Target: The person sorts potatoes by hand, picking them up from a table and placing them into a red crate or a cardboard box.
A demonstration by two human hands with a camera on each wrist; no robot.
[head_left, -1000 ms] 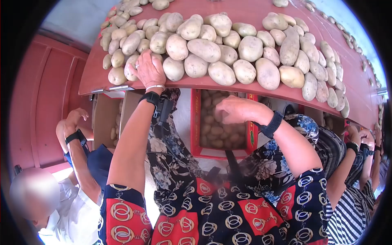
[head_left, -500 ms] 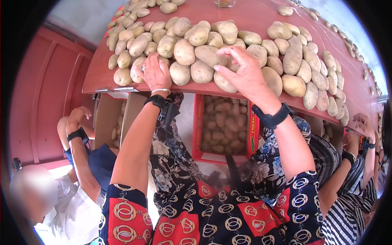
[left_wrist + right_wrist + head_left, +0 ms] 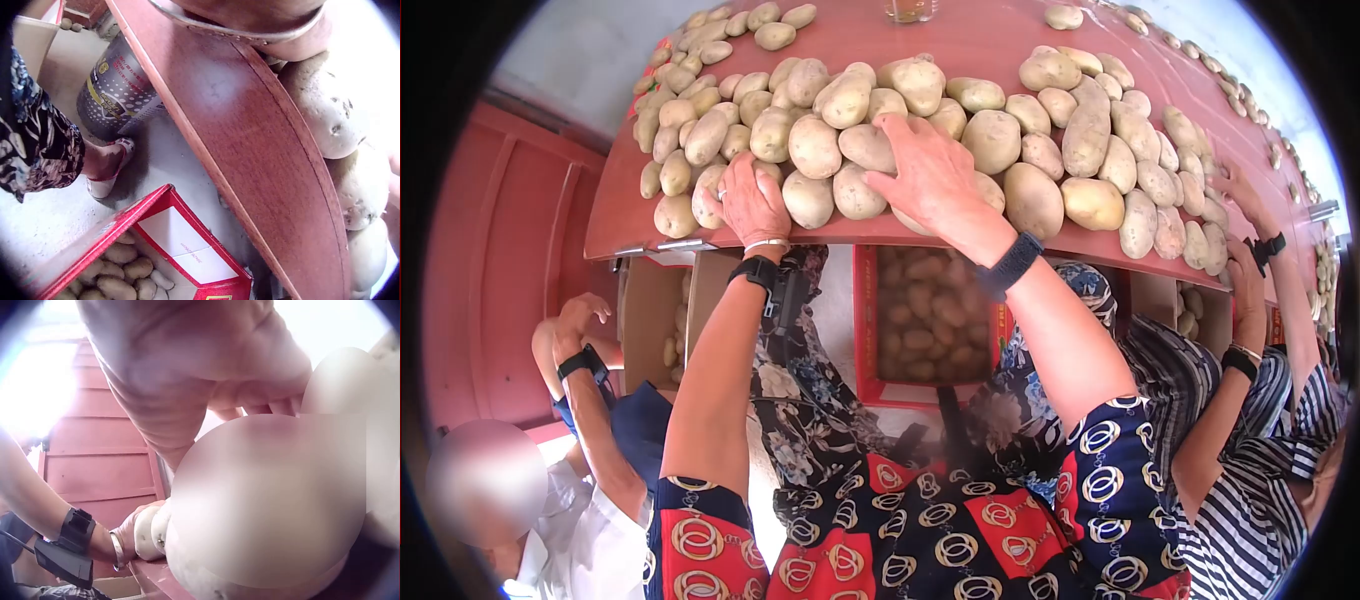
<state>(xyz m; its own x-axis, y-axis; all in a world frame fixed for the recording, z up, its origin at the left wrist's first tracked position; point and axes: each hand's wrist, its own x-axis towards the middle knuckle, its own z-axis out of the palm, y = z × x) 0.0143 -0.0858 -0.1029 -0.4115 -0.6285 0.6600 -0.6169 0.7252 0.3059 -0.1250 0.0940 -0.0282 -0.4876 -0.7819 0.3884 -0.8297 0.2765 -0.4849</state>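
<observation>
The red surface (image 3: 625,215) stretches in front of you, bearing a broad bank of potatoes (image 3: 770,135) along its near edge, and the red box (image 3: 866,320) below holds more. Your right hand (image 3: 940,185) is spread open over the front of the bank, thumb and index finger apart beside an oblong potato (image 3: 866,149); you can't tell from here whether they press on it. Your left hand (image 3: 752,205) rests on potatoes near the edge, fingers relaxed and open, with some fingertips hidden. You seem to be at the reach, choosing or taking hold of a potato, and picking up the oblong one would call for closing thumb and fingers round it and lifting without rolling its neighbours. Compared with half a second ago, your right hand has come down from above the row and sits among the potatoes, while your left stays by the same ones. Off to your right, a neighbour's hand (image 3: 1245,195) now reaches onto the surface.
</observation>
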